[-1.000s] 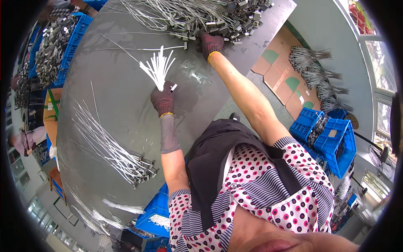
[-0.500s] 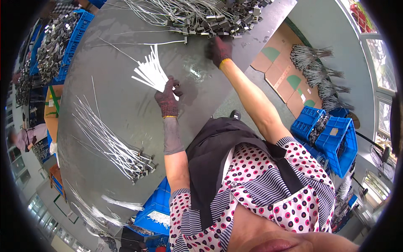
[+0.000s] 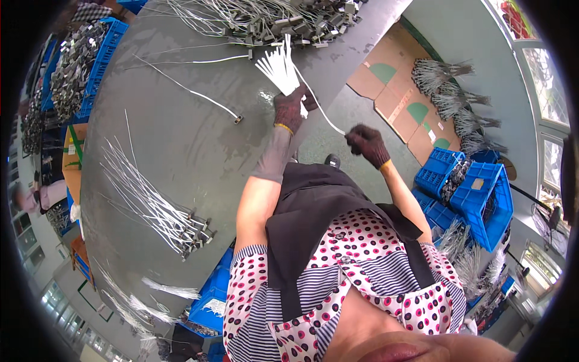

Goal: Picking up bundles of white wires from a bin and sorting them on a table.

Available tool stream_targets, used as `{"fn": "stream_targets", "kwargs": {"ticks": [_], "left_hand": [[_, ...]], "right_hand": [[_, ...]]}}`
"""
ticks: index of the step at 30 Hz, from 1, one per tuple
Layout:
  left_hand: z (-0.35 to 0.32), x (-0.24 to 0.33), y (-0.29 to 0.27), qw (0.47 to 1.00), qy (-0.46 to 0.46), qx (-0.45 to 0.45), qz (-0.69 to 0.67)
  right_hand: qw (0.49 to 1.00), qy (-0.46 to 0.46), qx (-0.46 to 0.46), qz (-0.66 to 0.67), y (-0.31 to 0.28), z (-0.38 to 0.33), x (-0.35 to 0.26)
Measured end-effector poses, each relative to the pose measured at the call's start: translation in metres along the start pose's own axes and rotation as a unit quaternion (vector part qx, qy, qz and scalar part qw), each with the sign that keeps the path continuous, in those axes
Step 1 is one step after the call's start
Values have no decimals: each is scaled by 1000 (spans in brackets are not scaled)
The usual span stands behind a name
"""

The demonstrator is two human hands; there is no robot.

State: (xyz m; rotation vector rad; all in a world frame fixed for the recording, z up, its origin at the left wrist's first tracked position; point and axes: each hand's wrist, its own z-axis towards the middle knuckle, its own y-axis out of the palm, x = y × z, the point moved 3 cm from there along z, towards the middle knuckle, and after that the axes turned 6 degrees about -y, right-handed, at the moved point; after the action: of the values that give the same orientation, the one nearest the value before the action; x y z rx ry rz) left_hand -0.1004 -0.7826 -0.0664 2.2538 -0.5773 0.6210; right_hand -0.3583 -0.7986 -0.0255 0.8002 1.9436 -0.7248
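My left hand [image 3: 291,108], in a dark knitted glove, is closed around a fanned bundle of white sleeves [image 3: 278,73] over the table's right edge. My right hand [image 3: 367,143], gloved the same way, pinches the end of a thin white cable [image 3: 322,107] off the table's edge. That cable curves up to the bundle; where its other end sits among the sleeves cannot be made out. Left of the bundle, a single wire with a small dark block [image 3: 205,96] lies on the table. At the far side is a heap of wires with grey-black blocks [image 3: 289,24].
The grey table [image 3: 151,151] also carries a bunch of white wires [image 3: 154,202] at left. Blue crates [image 3: 482,193] stand at right, near flattened cardboard [image 3: 398,96] with wire bundles [image 3: 455,102] along it. Another blue crate [image 3: 99,66] full of blocks stands at far left.
My left hand has moved right with the bundle, uncovering the wire with the dark block. My right hand has come from the heap down to the right, and a white cable now stretches to it.
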Motion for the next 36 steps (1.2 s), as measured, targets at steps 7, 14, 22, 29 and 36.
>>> {"fn": "stream_targets", "kwargs": {"ticks": [7,14,22,29,36], "left_hand": [[2,0,29,991,-10,-64,-120],[-13,52,24,981,146,-28,-126],[-37,88,-18,961,212,98,-146],[-35,70,-32,952,188,148,-189],[-53,41,-28,990,110,68,-51]], "right_hand": [[981,190,-29,-37,-46,-124,91],[967,166,75,-178,-77,-187,131],[956,189,55,-216,-101,-189,138],[961,124,82,-234,-96,-161,137],[988,137,11,-74,-37,-63,60]]}}
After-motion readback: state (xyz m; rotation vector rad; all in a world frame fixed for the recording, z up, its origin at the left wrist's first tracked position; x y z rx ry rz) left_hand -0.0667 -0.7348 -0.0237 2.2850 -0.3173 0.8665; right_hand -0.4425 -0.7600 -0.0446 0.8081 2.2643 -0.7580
